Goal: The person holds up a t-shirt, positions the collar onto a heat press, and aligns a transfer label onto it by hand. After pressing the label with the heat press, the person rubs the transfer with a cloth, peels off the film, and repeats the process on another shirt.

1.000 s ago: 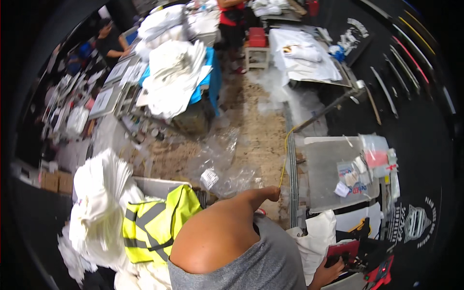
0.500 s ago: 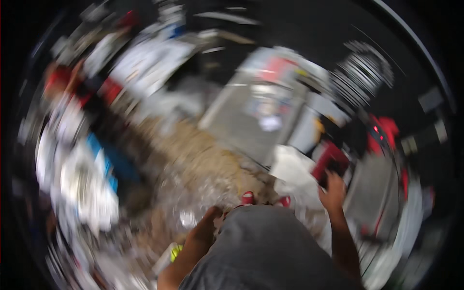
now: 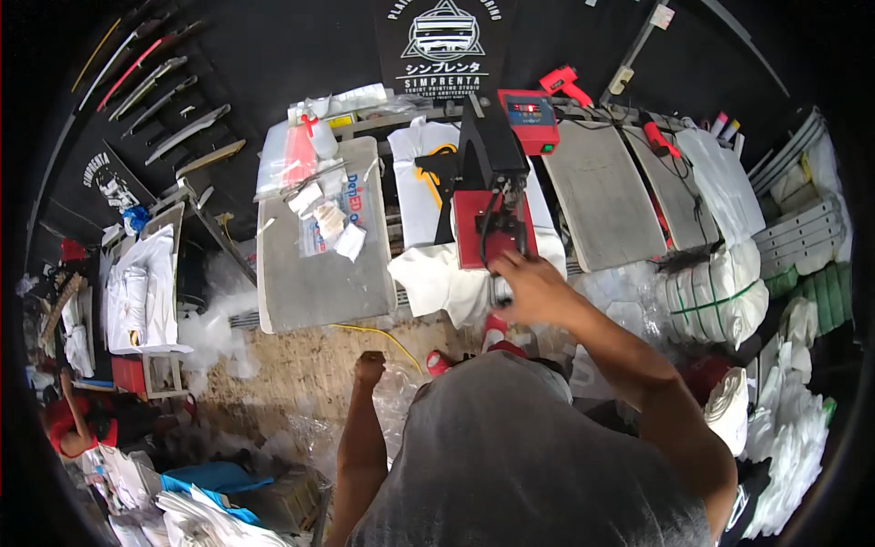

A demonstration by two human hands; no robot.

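A heat press with a red plate (image 3: 474, 228) and a black upper arm (image 3: 489, 141) stands at the front edge of the work table. My right hand (image 3: 529, 287) reaches to its near side, fingers curled over the press handle (image 3: 499, 294). White cloth (image 3: 433, 278) lies under the red plate and hangs over the edge. My left hand (image 3: 369, 366) is off to the left, lower than the table, its fingers curled closed; nothing shows in it.
Left of the press, a grey board (image 3: 278, 283) carries papers and plastic. Behind it sits a red control box (image 3: 529, 121); a red heat gun (image 3: 565, 87) lies nearby. Two grey boards (image 3: 606, 196) extend right. Bundled white cloth (image 3: 715, 296) stands at right. A person in red (image 3: 77, 424) is far left.
The view has swung round and steadied from a strong blur, so the press now stands ahead. My right hand stays by the press, and my left hand shows more clearly, out from my side.
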